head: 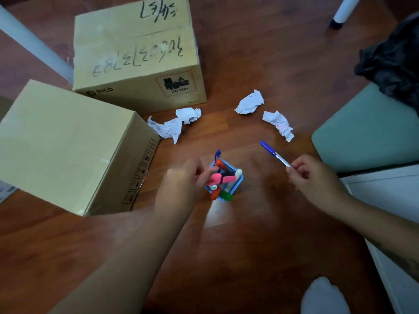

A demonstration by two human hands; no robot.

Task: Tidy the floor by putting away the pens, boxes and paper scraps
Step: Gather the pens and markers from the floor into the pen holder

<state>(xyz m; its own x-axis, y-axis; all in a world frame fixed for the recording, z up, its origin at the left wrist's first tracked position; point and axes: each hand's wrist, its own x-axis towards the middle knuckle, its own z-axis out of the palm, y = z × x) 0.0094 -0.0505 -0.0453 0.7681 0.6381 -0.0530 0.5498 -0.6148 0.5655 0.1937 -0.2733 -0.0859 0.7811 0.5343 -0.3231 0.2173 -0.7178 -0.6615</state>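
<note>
A small blue pen holder [239,184] stands on the wooden floor with several coloured markers in it. My left hand [183,177] grips a pink highlighter [221,179] lying across the holder's top. To the right, my right hand [310,175] pinches the end of a blue pen [273,154] held above the floor, its cap pointing away. Three crumpled paper scraps lie beyond: a lined one [174,124] by the boxes, one [249,103] in the middle, and one with pink marks [280,124] on the right. Two closed cardboard boxes sit at left [68,143] and behind [136,53].
A pale green seat [367,130] with a black bag [394,62] on it is at the right, above a white cabinet [390,193]. White table legs stand at upper left [34,44] and upper right [344,10]. A white sock [324,295] shows at the bottom.
</note>
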